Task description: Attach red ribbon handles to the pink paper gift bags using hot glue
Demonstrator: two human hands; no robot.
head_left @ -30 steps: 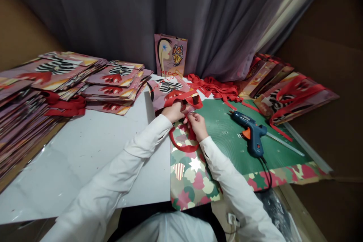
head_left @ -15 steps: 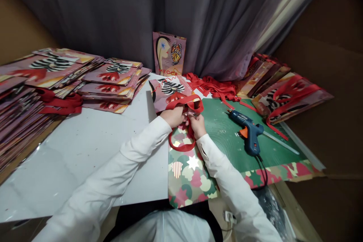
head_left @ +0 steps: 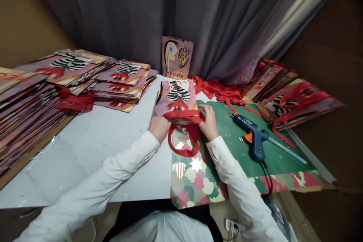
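A pink paper bag [head_left: 185, 106] with a striped butterfly print lies flat in front of me, its near edge toward me. A red ribbon [head_left: 181, 115] runs across that near edge, and a red ribbon loop [head_left: 184, 154] hangs toward me over patterned paper. My left hand [head_left: 159, 127] is closed at the bag's near left corner, its fingertips hidden beneath the ribbon and bag. At the near right corner my right hand [head_left: 209, 121] grips the edge between thumb and curved fingers, touching the ribbon's end.
Stacks of flat bags [head_left: 121, 79] fill the left. A bag [head_left: 178, 58] stands at the back beside piled red ribbons [head_left: 217, 90]. A blue glue gun [head_left: 255, 138] lies on the green mat [head_left: 229, 151], with finished bags [head_left: 297, 102] behind it.
My hands have moved apart from the middle of the ribbon to the bag's two near corners. The ribbon, bunched up before, now lies stretched along the edge. The view has shifted slightly.
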